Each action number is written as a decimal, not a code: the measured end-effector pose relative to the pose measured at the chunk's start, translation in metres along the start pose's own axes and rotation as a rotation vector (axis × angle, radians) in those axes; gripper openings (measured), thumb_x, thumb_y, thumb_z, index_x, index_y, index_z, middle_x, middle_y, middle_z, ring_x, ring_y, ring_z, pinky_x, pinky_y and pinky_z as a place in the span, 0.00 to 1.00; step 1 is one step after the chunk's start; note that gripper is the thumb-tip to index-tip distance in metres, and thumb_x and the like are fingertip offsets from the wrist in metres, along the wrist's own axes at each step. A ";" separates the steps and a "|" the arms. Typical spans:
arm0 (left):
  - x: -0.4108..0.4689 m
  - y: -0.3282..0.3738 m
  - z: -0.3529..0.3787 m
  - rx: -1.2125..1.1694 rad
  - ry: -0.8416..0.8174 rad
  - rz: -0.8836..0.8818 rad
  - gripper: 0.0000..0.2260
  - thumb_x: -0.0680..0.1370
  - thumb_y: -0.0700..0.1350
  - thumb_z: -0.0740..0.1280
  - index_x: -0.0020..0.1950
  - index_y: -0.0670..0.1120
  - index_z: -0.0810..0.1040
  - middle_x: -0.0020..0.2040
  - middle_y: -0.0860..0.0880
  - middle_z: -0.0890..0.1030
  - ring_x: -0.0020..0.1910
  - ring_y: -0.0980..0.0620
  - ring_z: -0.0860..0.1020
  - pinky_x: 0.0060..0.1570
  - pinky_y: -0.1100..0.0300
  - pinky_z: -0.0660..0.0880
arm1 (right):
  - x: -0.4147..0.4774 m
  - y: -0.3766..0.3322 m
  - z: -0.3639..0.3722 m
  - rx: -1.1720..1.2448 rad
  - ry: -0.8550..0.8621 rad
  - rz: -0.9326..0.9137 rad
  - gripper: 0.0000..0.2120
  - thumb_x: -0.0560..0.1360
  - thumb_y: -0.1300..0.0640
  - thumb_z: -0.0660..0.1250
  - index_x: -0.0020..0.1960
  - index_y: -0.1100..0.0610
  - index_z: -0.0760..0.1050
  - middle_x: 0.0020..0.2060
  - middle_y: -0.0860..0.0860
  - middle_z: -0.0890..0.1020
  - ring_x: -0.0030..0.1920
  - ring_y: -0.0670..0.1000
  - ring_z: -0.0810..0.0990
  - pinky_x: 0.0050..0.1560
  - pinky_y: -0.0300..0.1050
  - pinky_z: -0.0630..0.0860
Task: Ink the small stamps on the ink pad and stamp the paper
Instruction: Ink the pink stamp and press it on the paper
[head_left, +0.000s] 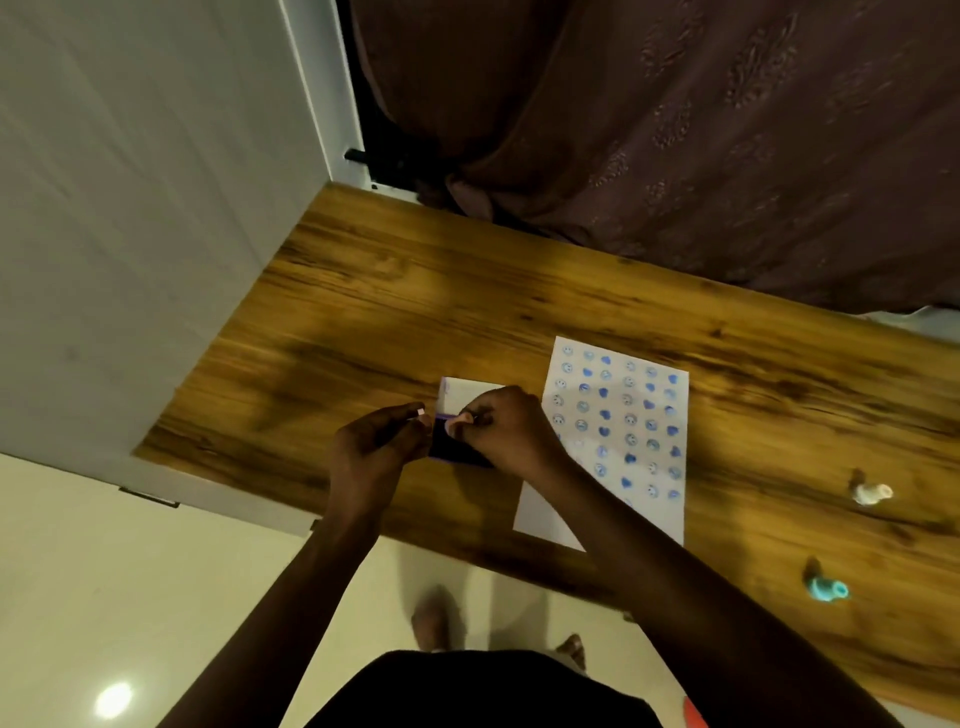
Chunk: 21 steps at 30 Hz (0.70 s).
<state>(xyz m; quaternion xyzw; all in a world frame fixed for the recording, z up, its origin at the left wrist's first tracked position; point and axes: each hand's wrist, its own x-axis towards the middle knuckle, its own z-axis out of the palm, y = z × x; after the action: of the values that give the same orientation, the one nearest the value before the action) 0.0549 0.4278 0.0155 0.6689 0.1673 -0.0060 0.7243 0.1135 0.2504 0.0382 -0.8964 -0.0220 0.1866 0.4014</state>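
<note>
The dark blue ink pad (451, 448) lies open on the wooden table (363, 312), its white lid (465, 391) folded back behind it. My left hand (371, 447) pinches the pad's left edge, and something small and white shows at its fingertips. My right hand (506, 434) is curled over the pad's far right part, thumb and fingers pinched at the edge where pad and lid meet; what is between them is hidden. The white paper (618, 415), covered with several rows of blue smileys and hearts, lies just right of the pad. A white stamp (871, 492) and a teal stamp (827, 590) lie at the right.
A white cabinet wall (130, 234) borders the table on the left and a brown curtain (675, 130) hangs behind it. My feet (431, 618) stand on a pale floor below the table's near edge. Bare wood lies left of and behind the pad.
</note>
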 end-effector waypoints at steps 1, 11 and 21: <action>-0.002 0.000 0.004 0.020 -0.031 0.017 0.09 0.79 0.41 0.73 0.58 0.42 0.86 0.51 0.43 0.89 0.52 0.44 0.88 0.52 0.49 0.84 | -0.004 0.007 -0.009 0.120 -0.003 0.059 0.10 0.73 0.49 0.77 0.48 0.56 0.87 0.44 0.50 0.87 0.45 0.46 0.85 0.42 0.41 0.80; -0.027 -0.006 0.079 -0.043 -0.131 -0.054 0.11 0.78 0.37 0.73 0.60 0.39 0.84 0.55 0.39 0.87 0.53 0.41 0.87 0.53 0.46 0.85 | -0.076 0.109 -0.098 0.936 0.096 0.342 0.14 0.71 0.57 0.79 0.55 0.60 0.82 0.44 0.57 0.87 0.41 0.50 0.86 0.42 0.41 0.82; -0.045 -0.011 0.133 -0.014 -0.209 -0.118 0.09 0.77 0.39 0.75 0.57 0.43 0.87 0.49 0.44 0.89 0.47 0.45 0.89 0.47 0.57 0.85 | -0.130 0.181 -0.103 -0.004 0.323 0.206 0.10 0.75 0.47 0.75 0.49 0.54 0.85 0.49 0.46 0.88 0.48 0.44 0.85 0.44 0.28 0.77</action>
<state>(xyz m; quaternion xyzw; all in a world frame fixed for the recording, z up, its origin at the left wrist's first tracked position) 0.0415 0.2876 0.0225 0.6484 0.1303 -0.1171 0.7409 0.0084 0.0301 0.0101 -0.9130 0.1341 0.0803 0.3769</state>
